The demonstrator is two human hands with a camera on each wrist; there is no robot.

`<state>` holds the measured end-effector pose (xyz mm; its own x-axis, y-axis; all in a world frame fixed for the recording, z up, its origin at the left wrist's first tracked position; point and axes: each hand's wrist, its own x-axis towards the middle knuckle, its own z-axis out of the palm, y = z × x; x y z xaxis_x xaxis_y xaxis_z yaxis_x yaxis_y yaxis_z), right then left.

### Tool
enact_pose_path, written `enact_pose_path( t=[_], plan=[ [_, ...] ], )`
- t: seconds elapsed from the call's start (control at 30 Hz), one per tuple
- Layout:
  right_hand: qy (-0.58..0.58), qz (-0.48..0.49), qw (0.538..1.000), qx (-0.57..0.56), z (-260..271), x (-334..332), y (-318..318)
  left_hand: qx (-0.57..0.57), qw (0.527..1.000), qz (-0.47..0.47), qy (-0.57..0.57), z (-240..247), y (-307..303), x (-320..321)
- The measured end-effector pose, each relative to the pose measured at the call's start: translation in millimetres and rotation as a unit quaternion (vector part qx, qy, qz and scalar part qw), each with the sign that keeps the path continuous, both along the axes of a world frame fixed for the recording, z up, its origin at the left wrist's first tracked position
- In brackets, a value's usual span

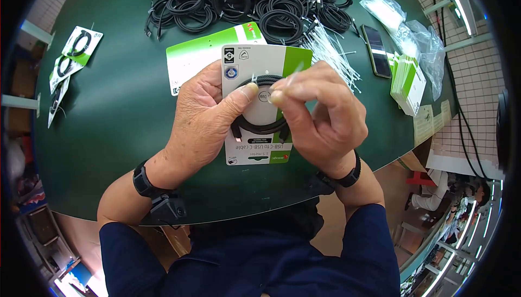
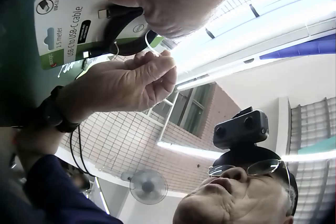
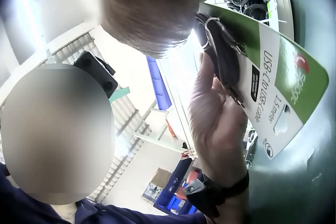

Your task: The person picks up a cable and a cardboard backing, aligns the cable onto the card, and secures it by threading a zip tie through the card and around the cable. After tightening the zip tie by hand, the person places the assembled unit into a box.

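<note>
My left hand (image 1: pixel 201 120) grips a white and green packaging card (image 1: pixel 239 145) by its side, thumb over the front. On the card lies a coiled black USB-C cable (image 1: pixel 263 130), its plugs toward the printed "USB-C to USB-C cable" end. My right hand (image 1: pixel 334 115) pinches a thin white cable tie (image 2: pixel 149 43) between thumb and forefinger, just above the coil. The tie curves up from the card in the left wrist view, and its end is blurred in the head view. Another white tie (image 3: pixel 208 23) loops round the cable bundle in the right wrist view.
Coiled black cables (image 1: pixel 228 1) lie heaped at the table's back. Beside them are loose white cable ties (image 1: pixel 331 52), a phone (image 1: pixel 376 52), stacked cards (image 1: pixel 408 85) and plastic bags (image 1: pixel 429 42). More cards (image 1: pixel 195 61) lie behind my hands; cards with cables (image 1: pixel 76 52) sit at left.
</note>
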<state>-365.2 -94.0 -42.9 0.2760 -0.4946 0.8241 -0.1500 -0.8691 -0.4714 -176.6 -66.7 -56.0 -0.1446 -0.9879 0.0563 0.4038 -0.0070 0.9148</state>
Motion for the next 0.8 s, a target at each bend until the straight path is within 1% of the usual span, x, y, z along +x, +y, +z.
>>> enact_pose_path(
  t=[0.1, 0.13, 0.23, 0.27, 0.37, 0.5, 0.63, 0.8],
  plan=[
    [0.033, -0.052, 0.998, 0.007, 5, -2, -6, 0.012, 1.000, -0.003, 0.004, 1, 1, -1],
    [0.035, -0.051, 0.998, 0.009, 5, -2, -8, 0.013, 1.000, -0.002, 0.006, 0, 1, -2],
    [0.053, -0.079, 0.995, -0.031, 3, -2, -15, 0.022, 1.000, -0.006, 0.004, -2, 1, -1],
    [0.055, -0.078, 0.995, -0.028, 2, -2, -17, 0.025, 1.000, -0.005, 0.006, -2, 1, -1],
    [0.091, -0.092, 0.988, -0.089, -4, -4, -21, 0.018, 1.000, -0.012, -0.012, -4, 1, -1],
    [0.141, -0.074, 0.982, -0.103, -2, -12, -19, 0.037, 0.999, -0.014, 0.000, -4, 3, -1],
    [0.154, -0.054, 0.981, -0.108, 3, -15, -14, 0.008, 1.000, -0.011, -0.012, -4, 3, -1],
    [0.145, -0.042, 0.979, -0.135, -2, -16, -6, 0.002, 1.000, -0.009, -0.006, 0, 3, 2]
  ],
)
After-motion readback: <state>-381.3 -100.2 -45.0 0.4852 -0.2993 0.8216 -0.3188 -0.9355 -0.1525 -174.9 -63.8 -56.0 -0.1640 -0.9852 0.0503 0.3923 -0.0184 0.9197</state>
